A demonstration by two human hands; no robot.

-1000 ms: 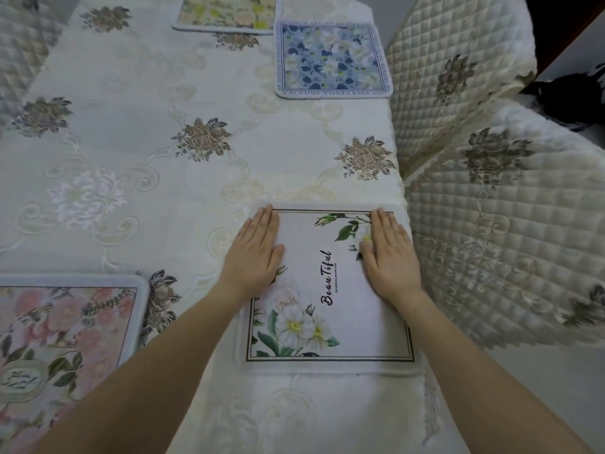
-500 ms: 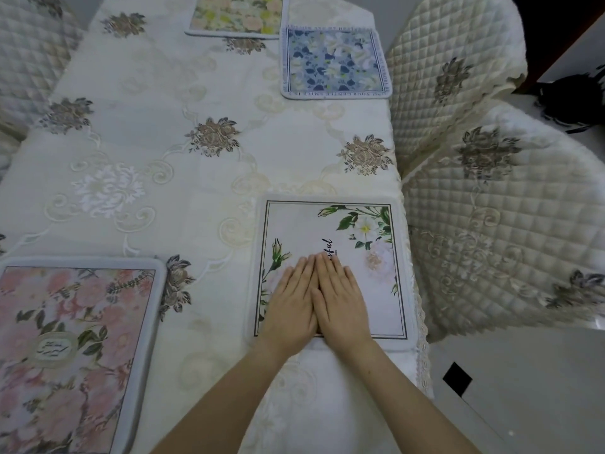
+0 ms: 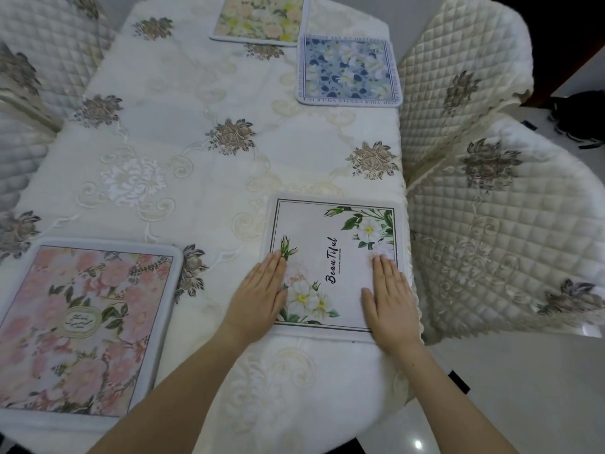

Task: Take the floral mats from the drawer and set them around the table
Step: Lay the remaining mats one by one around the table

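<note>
A white floral mat printed "Beautiful" lies flat near the table's right front edge. My left hand rests flat on its left border, fingers together. On its right border lies my right hand, also flat. Neither hand grips anything. A pink floral mat lies at the front left. A blue floral mat sits at the far right, and a yellow-green floral mat touches it at the far end. No drawer is in view.
A cream embroidered tablecloth covers the table. Two quilted chair covers stand close along the right side, another quilted chair at the far left. A dark object lies on the floor at the right.
My hands were apart on the mat's far half, met side by side at its near middle, and now lie spread on its left and right borders. The view shifted slightly.
</note>
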